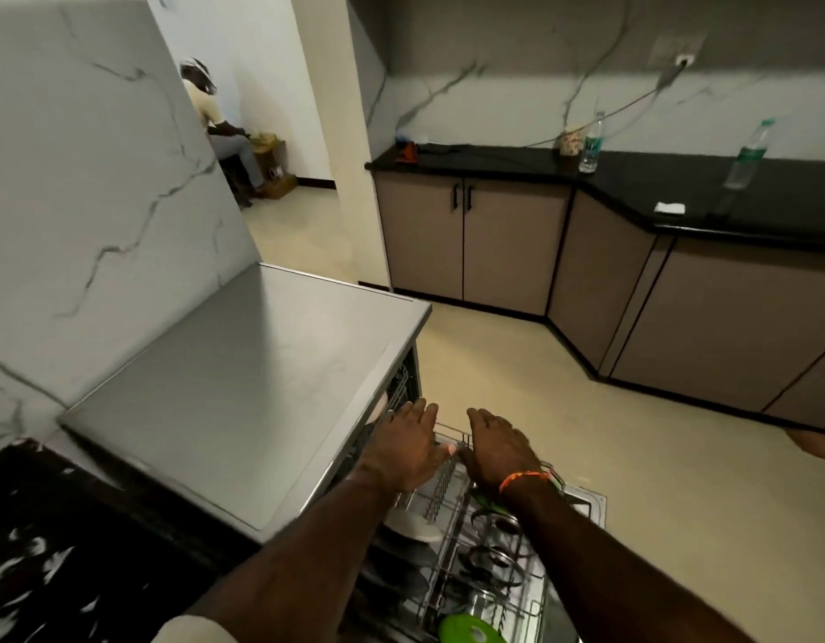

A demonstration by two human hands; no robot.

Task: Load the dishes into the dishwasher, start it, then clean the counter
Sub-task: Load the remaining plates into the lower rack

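Left hand (408,445) and right hand (496,450), fingers flat, rest on pulled-out grey wire dishwasher rack (452,503); forearms hide white plate (413,526) and steel bowls (494,549) partly; green lid (468,631) cut off.

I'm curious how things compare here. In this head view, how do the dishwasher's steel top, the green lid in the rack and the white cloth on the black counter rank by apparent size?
1. steel top
2. green lid, partly cut off, near the camera
3. white cloth, far off, so its true size is unsure

black counter (679,178), green lid (468,632), orange wristband (522,479)
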